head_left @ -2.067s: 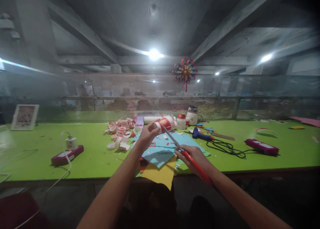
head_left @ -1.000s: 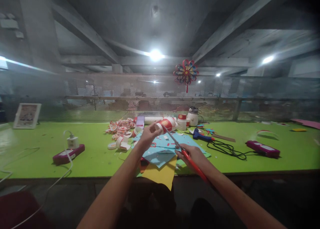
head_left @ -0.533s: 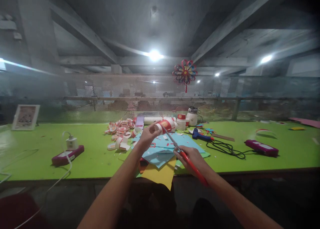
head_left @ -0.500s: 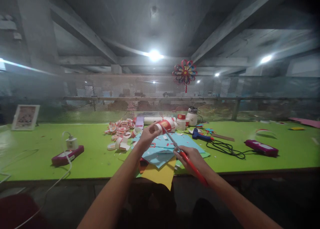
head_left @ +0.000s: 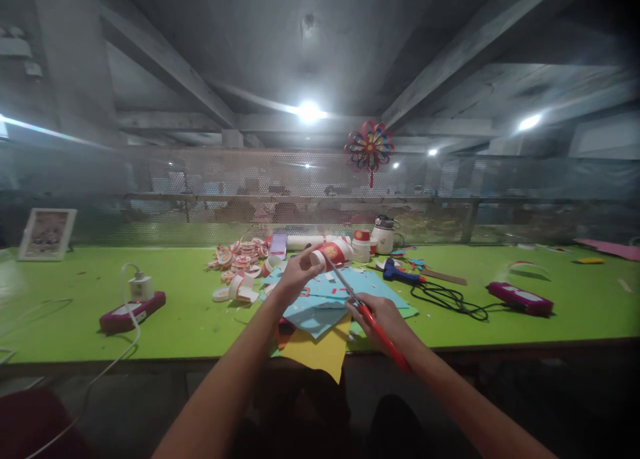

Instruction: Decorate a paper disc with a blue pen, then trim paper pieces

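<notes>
My left hand (head_left: 301, 272) is closed on a red-and-white paper cup (head_left: 334, 253) with a gold emblem, tilted on its side above the papers. In my right hand (head_left: 383, 315) is a pair of red-handled scissors (head_left: 345, 285), fingers wrapped round the handles. The blades point up and left, their tips at the cup's rim near my left fingers; whether they are cutting into it I cannot tell. Underneath lie light blue paper sheets (head_left: 320, 315) scattered with small scraps, and a yellow sheet (head_left: 320, 355) hangs over the table's front edge.
Cut cup pieces (head_left: 243, 253) are heaped at the left, near a phone (head_left: 279, 245). Behind stand a stacked red-and-white cup (head_left: 361, 245) and a bottle (head_left: 383, 235). A blue glue gun (head_left: 397, 272) with a black cord lies right. Purple power strips (head_left: 520, 297) sit at both sides.
Both hands, the cup and the scissors hold nearly the same position. The whole view has shifted very slightly.
</notes>
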The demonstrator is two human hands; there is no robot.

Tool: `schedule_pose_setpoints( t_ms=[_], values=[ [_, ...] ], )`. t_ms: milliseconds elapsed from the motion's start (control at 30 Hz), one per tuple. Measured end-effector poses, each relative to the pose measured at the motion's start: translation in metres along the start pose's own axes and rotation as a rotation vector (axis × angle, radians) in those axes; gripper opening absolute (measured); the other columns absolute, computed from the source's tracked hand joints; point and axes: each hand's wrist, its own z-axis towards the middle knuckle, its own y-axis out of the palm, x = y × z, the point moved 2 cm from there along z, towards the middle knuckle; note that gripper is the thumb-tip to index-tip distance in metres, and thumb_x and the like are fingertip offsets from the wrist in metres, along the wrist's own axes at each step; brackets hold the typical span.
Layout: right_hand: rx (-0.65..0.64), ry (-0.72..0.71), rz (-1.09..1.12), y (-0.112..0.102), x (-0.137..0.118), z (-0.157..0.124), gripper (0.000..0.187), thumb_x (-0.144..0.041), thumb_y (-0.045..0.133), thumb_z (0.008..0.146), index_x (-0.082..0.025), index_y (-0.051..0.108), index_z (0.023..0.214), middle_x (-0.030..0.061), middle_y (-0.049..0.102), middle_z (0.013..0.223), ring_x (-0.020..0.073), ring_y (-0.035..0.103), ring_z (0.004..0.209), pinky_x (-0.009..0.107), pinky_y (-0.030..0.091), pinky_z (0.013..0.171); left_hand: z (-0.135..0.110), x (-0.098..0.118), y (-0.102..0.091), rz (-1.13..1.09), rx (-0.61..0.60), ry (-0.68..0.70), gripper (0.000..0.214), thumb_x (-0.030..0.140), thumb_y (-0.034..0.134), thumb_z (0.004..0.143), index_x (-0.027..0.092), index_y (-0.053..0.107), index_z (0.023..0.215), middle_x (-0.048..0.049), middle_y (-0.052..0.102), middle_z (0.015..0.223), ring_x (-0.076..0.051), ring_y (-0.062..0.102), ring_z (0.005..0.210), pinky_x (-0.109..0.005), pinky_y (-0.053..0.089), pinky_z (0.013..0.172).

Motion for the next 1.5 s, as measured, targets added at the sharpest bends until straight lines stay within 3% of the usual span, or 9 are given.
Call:
schedule_pose_setpoints(
  t_ms=[333,567,1100,1300,1500],
  values=[
    [-0.013,0.083,-0.103,-0.001,0.006,-0.010,0.023,-0.025,0.051,0.089,-0.022,0.072,0.097,0.0078,0.076,0.082,0.0217,0.068,0.075,0.026,0.042,0.065,0.001,-0.002,0.003,-0.122,-0.093,-0.158,0.037,0.036,0.071,0.078,0.011,0.071,0.105,-0.0130,0.073,0.093,-0.025,0.070,0.085,-0.041,0.057,0.079],
    [-0.031,0.090,-0.111,-0.002,0.003,-0.009,0.024,-0.028,0.049,0.090,-0.022,0.072,0.095,0.0070,0.075,0.077,0.0208,0.066,0.069,0.026,0.042,0.063,-0.001,0.000,0.007,-0.145,-0.100,-0.149,0.042,0.036,0.074,0.075,0.012,0.069,0.110,-0.0137,0.073,0.101,-0.027,0.070,0.092,-0.042,0.055,0.083],
    [-0.076,0.077,-0.022,-0.003,0.011,-0.004,0.036,-0.040,0.048,0.084,-0.015,0.073,0.089,0.0113,0.074,0.075,0.0253,0.067,0.068,0.030,0.045,0.062,-0.001,0.001,0.007,-0.041,-0.064,-0.109,0.062,0.035,0.080,0.068,0.011,0.065,0.123,-0.0118,0.072,0.098,-0.024,0.067,0.083,-0.041,0.057,0.076],
    [-0.053,0.044,0.006,-0.001,0.007,-0.004,0.039,-0.043,0.045,0.087,-0.017,0.073,0.084,0.0090,0.074,0.075,0.0232,0.066,0.070,0.030,0.046,0.066,-0.001,0.000,0.006,-0.019,-0.052,-0.092,0.056,0.034,0.080,0.068,0.009,0.068,0.116,-0.0093,0.071,0.089,-0.024,0.067,0.082,-0.038,0.056,0.076],
    [-0.031,0.045,-0.003,0.003,0.009,-0.003,0.040,-0.042,0.044,0.086,-0.015,0.073,0.081,0.0099,0.073,0.071,0.0229,0.065,0.065,0.030,0.045,0.064,0.000,-0.005,0.005,-0.062,-0.066,-0.111,0.047,0.031,0.078,0.073,0.010,0.067,0.113,-0.0085,0.071,0.095,-0.021,0.067,0.085,-0.037,0.053,0.082]
  ],
)
